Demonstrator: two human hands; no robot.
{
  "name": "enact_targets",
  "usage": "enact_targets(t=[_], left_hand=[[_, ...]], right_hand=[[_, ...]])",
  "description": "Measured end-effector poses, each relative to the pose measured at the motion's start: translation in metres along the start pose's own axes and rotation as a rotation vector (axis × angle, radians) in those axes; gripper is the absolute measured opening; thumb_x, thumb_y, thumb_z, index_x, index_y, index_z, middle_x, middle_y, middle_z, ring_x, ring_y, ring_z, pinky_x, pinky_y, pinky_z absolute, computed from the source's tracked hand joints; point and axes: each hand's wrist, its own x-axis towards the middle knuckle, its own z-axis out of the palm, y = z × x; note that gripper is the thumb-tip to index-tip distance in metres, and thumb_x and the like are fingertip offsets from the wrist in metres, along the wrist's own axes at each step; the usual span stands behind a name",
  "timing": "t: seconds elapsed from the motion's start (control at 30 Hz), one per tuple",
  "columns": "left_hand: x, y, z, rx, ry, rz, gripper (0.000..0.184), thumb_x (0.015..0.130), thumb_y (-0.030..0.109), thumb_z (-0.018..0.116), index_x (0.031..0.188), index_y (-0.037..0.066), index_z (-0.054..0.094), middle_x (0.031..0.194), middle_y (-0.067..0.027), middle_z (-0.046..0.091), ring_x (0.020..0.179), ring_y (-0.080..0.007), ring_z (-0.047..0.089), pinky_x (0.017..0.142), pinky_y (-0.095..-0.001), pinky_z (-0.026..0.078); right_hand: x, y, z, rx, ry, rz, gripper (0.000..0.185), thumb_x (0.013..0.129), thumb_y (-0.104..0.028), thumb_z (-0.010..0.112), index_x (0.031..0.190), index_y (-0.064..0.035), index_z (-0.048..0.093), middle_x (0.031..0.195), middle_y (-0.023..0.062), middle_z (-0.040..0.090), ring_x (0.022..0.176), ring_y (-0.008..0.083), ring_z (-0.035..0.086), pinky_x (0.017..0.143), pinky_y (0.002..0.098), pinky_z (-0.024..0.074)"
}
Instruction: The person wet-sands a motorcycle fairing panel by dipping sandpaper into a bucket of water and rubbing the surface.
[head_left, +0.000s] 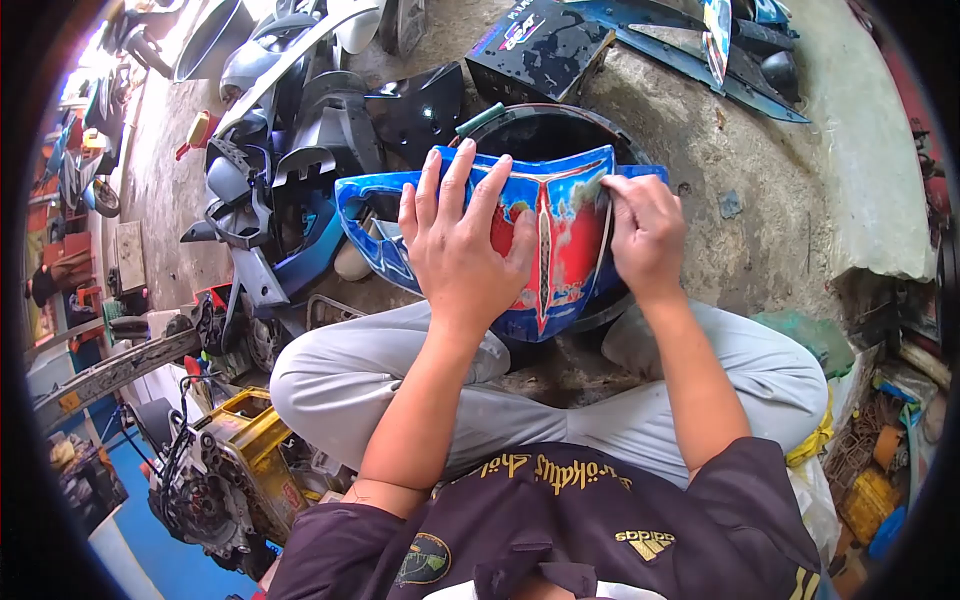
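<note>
A blue motorcycle fairing panel (575, 245), with sanded red and whitish patches and a ridge down its middle, lies over a round black basin (575, 118) in front of my crossed legs. Flat on its left part rests my left hand (460, 235), fingers spread and stretched out. My right hand (645, 230) is closed, fingertips pinched together against the panel's upper right edge. Whatever those fingers hold, if anything, is hidden.
Grey and black motorcycle body parts (330, 120) are heaped at the left. A dark box (540, 50) stands beyond the basin, with blue panels (690, 60) to its right. An engine (200, 500) and a yellow crate (255, 440) are at lower left.
</note>
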Motion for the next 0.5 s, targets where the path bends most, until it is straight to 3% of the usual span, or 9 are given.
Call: enact_targets(t=[0.13,0.5], left_hand=[[0.001,0.001,0.001,-0.006,0.002,-0.005,0.053,0.089,0.033,0.078,0.141,0.021,0.076,0.163,-0.0101,0.059,0.157,-0.0397,0.045,0.13,-0.0604,0.027],[0.0,0.0,0.0,-0.01,0.006,0.006,0.053,0.089,0.032,0.078,0.14,0.021,0.076,0.163,-0.0103,0.059,0.157,-0.0399,0.045,0.13,-0.0602,0.027]], right_hand=[[-0.006,-0.03,-0.001,0.131,-0.052,-0.076,0.024,0.097,-0.003,0.067,0.117,-0.0127,0.076,0.097,0.0054,0.069,0.092,0.028,0.067,0.081,0.0434,0.0473],[0.0,-0.016,-0.004,0.037,-0.052,-0.064,0.023,0.097,-0.003,0.067,0.116,-0.0112,0.076,0.095,0.0073,0.067,0.088,0.0297,0.065,0.08,0.044,0.0471]])
